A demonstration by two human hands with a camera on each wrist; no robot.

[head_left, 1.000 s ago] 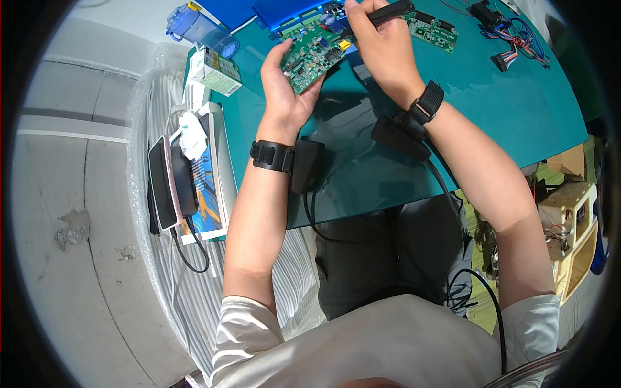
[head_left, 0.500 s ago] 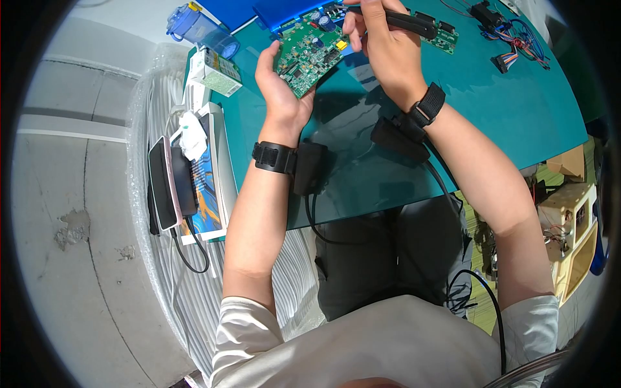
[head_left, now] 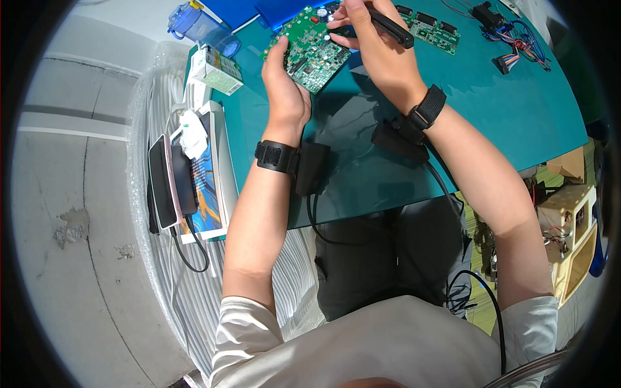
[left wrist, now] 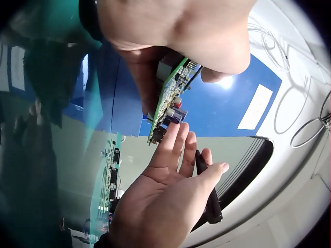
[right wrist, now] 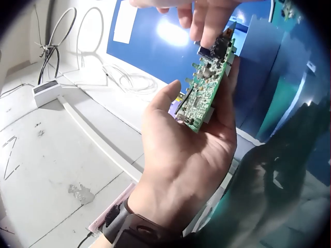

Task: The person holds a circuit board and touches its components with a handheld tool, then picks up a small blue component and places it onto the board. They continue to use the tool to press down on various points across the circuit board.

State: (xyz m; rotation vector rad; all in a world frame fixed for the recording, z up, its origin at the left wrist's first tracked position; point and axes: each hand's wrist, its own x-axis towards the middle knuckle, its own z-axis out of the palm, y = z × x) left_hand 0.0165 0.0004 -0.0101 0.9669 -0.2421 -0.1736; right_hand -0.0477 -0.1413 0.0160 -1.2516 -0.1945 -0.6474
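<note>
A green circuit board (head_left: pixel 317 61), crowded with small parts, is held up over the desk by my left hand (head_left: pixel 284 97). The left thumb lies along the board's near left edge, and the other fingers pass behind it, as the right wrist view shows. My right hand (head_left: pixel 391 68) grips a black pen-like tool (head_left: pixel 392 29), whose end sticks out past the thumb. In the left wrist view, right fingertips (left wrist: pixel 170 126) meet the cylindrical capacitors at the board's far end. The tool (left wrist: pixel 212 204) lies across the right hand there, pointing away from the board.
A second green board (head_left: pixel 433 33) and a bundle of coloured wires (head_left: pixel 517 48) lie at the back right of the green desk (head_left: pixel 498 116). Blue panels (head_left: pixel 236 10) stand at the back. A small carton (head_left: pixel 217 72) and a blue bottle (head_left: pixel 207 32) are on the left.
The board has tilted and turned in my left hand, and its yellow part no longer shows. My right hand has shifted, with the tool's end swinging down and to the left over the last half second.
</note>
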